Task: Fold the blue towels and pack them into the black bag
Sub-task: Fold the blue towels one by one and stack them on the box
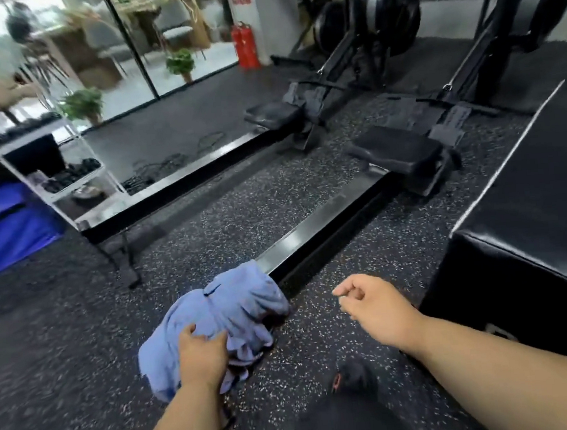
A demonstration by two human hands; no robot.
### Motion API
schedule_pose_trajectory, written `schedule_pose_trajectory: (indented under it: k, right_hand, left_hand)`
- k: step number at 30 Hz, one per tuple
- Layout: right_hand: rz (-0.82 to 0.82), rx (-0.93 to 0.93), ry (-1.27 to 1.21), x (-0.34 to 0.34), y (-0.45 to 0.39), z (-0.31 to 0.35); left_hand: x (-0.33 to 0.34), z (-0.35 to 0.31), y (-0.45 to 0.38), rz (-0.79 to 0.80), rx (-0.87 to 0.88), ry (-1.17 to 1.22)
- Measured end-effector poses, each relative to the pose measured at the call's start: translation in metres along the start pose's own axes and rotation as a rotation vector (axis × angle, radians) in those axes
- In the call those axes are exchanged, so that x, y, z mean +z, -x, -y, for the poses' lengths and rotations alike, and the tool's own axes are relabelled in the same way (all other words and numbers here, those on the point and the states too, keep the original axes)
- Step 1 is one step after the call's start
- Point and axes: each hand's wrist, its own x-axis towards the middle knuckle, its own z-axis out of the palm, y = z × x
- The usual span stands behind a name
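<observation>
1. Head view: a crumpled, soft light-blue cloth towel (222, 316) hangs bunched over the near end of a long black metal rowing-machine rail (318, 232), at about 6 o'clock in the frame, just left of centre.
2. The left hand (202, 355) grips the lower folds of the towel, fingers curled into the fabric at its 7 o'clock side; the forearm comes in from the bottom edge.
3. The right hand (375, 304) hovers at about 4 o'clock from the towel, apart from it and holding nothing, its fingers loosely curled with thumb and forefinger near each other.
4. The rail runs from the towel toward 1 o'clock, up to a black padded sliding seat (403, 153).
5. A second black rowing machine (280, 115) lies parallel, farther off toward 12 o'clock.
6. A large black padded vinyl box with a white edge seam (527, 200) stands at 3 o'clock, near the right forearm.
7. The floor is dark speckled rubber matting (208, 228).
8. At 9 o'clock sit a bright blue padded block (6, 235) and a white wire shelf rack (76, 171) with dark items on it.
9. A red fire extinguisher (246, 46) stands at 12 o'clock against the far wall, beside glass panels and small green potted plants (180, 63).
10. The black bag cannot be made out with certainty.
</observation>
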Motion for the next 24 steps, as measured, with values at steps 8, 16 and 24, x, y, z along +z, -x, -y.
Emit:
schedule_pose_trajectory:
  k: [8, 16, 24]
  right_hand:
    - [0.083, 0.017, 0.073, 0.04, -0.059, -0.001]
    - [0.154, 0.04, 0.066, 0.059, -0.074, -0.008]
    - [0.145, 0.043, 0.049, 0.069, -0.061, 0.01]
  left_hand:
    - [0.01, 0.046, -0.07, -0.211, -0.645, 0.051]
    - [-0.004, 0.083, -0.079, -0.364, -0.807, 0.216]
    - [-0.029, 0.063, -0.057, -0.363, -0.667, 0.257]
